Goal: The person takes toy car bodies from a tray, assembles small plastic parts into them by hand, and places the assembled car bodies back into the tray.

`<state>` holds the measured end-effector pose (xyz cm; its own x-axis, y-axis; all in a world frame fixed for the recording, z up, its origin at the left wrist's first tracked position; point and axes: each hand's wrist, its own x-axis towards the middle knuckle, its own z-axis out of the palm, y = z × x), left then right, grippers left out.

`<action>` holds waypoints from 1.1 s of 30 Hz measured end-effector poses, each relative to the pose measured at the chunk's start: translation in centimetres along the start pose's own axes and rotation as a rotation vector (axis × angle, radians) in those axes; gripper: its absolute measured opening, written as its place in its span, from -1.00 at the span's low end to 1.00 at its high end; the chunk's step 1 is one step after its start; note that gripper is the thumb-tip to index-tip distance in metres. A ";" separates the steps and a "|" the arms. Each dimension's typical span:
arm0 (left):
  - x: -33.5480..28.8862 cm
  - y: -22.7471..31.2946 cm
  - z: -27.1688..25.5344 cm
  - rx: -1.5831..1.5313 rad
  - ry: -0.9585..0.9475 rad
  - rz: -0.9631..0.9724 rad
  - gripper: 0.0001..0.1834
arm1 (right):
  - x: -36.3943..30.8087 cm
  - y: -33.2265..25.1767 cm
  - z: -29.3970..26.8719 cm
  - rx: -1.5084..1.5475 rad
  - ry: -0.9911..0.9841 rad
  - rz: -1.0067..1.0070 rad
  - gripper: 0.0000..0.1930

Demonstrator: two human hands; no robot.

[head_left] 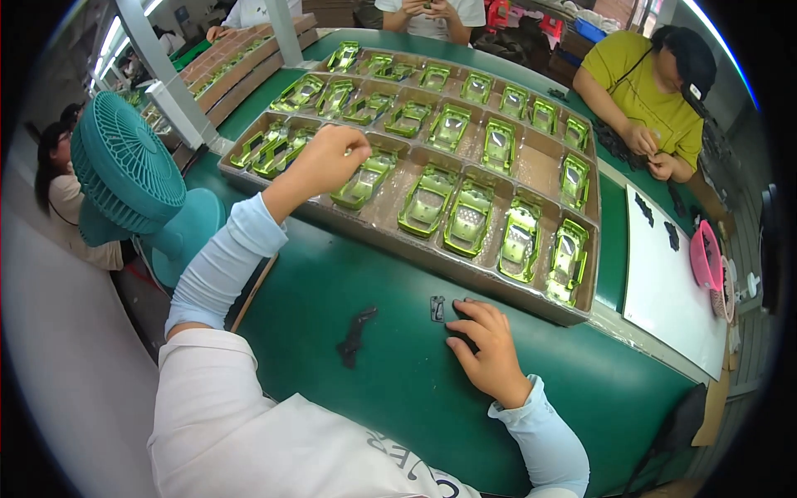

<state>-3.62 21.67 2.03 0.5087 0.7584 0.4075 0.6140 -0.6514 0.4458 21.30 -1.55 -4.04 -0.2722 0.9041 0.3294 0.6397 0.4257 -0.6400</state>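
Note:
My left hand (330, 159) reaches over the brown divided tray (544, 170), its fingers curled in at the upper end of a translucent green toy car shell (365, 183). The hand covers part of that shell, and the fingertips are partly hidden. More green car shells (471, 217) lie singly in most of the tray's compartments. On the green table, my right hand (488, 347) rests with its fingers apart and bent. Just beside its fingertips lies a small flat black frame-like part (437, 309). A dark irregular strip of black parts (357, 336) lies further left.
A teal fan (133, 166) stands at the left, beside a grey metal post (170, 75). To the right are a white board (672, 282) and a pink basket (706, 256). A person in a yellow shirt (631, 91) handles small parts at the far right; another sits across the table.

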 end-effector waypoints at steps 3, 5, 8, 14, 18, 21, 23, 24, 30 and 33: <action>-1.4 -1.7 0.6 0.361 0.104 0.094 -0.78 | 0.1 -0.2 0.2 0.000 -0.007 -0.002 -0.79; -1.0 -2.0 0.6 0.392 -0.190 -0.219 -0.79 | 0.2 -0.2 0.3 0.003 -0.011 -0.003 -0.79; -0.8 -2.0 0.8 0.389 -0.236 -0.190 -0.78 | 0.2 -0.2 0.3 0.003 -0.010 0.008 -0.80; -1.5 -1.2 1.1 0.203 -0.141 -0.146 -0.78 | 0.2 -0.3 0.1 0.002 -0.020 0.017 -0.81; -1.5 -0.8 0.6 0.158 -0.119 -0.228 -0.71 | 0.2 -0.4 0.1 0.006 -0.020 0.010 -0.81; -1.9 -0.6 0.3 0.051 -0.056 -0.285 -0.70 | 0.2 -0.2 0.2 0.005 -0.019 0.010 -0.81; -2.4 1.2 -0.4 0.039 0.113 -0.215 -0.72 | 0.1 -0.2 0.1 0.006 -0.022 0.012 -0.81; -2.6 1.7 -0.4 -0.056 0.164 -0.172 -0.78 | 0.1 -0.3 0.1 -0.002 -0.022 0.015 -0.81; -4.3 4.1 -0.8 0.260 0.416 0.503 -0.78 | 0.2 -0.3 0.1 -0.003 -0.025 0.007 -0.81; -4.6 4.7 -1.0 0.336 0.449 0.632 -0.77 | 0.2 -0.3 0.2 -0.005 -0.025 0.005 -0.81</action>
<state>-3.69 15.07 3.09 0.5726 0.1258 0.8101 0.4772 -0.8546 -0.2047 20.94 -1.51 -3.90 -0.2868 0.9067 0.3092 0.6442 0.4215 -0.6383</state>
